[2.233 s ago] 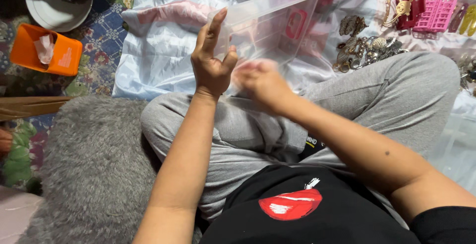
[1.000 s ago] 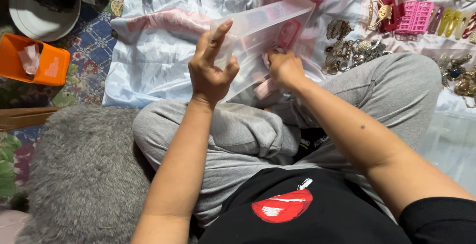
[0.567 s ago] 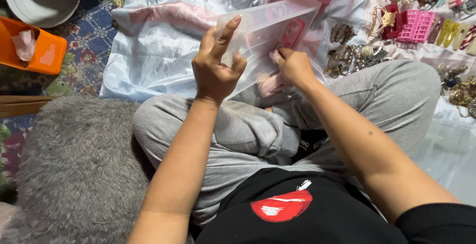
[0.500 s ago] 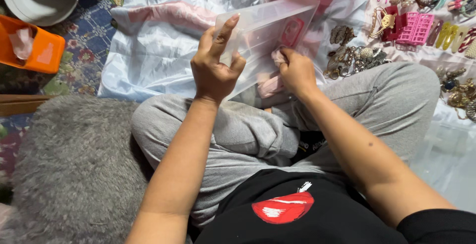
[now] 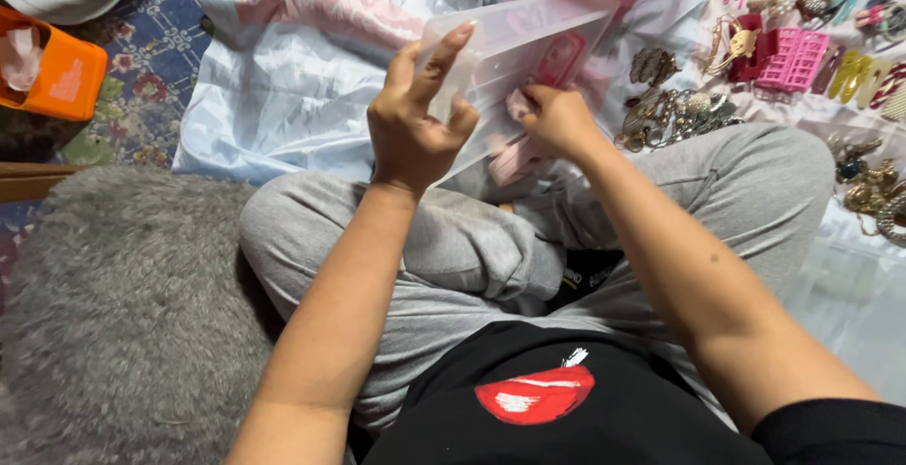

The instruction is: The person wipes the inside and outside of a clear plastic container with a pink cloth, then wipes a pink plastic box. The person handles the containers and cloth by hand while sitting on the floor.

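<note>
Left hand [image 5: 411,135] is gripping the near-left edge of a clear plastic box [image 5: 514,59], thumb and palm clamped on the wall, index and middle fingers [image 5: 444,54] stretching up along its side toward upper centre of the frame. Grip is closed around the box wall — holding, not merely touching.

Right hand [image 5: 557,120] is sitting just right of the left, at the box's lower right edge. Its fingers are curling narrowly onto something small and pinkish [image 5: 519,104] pressed against the box; whether it is pinching that piece or only the box rim, I cannot tell.

The box is tilting — near end low between the two hands, far end rising toward upper centre-right. Long axis is running from lower left to upper right of the frame. The box is lying up and away from both grips, the left hand covering more of its side, the right hand nearer its lower corner.

Outward from the box: a pale plastic sheet [image 5: 283,78] is spreading under it across upper centre. A pink basket [image 5: 793,57] and a heap of jewellery [image 5: 675,106] are lying at upper right, well apart from the hands. An orange tub [image 5: 61,73] is sitting at upper left. Grey trousers [image 5: 453,248] are filling the middle of the frame, a grey shaggy rug [image 5: 113,323] at lower left.
</note>
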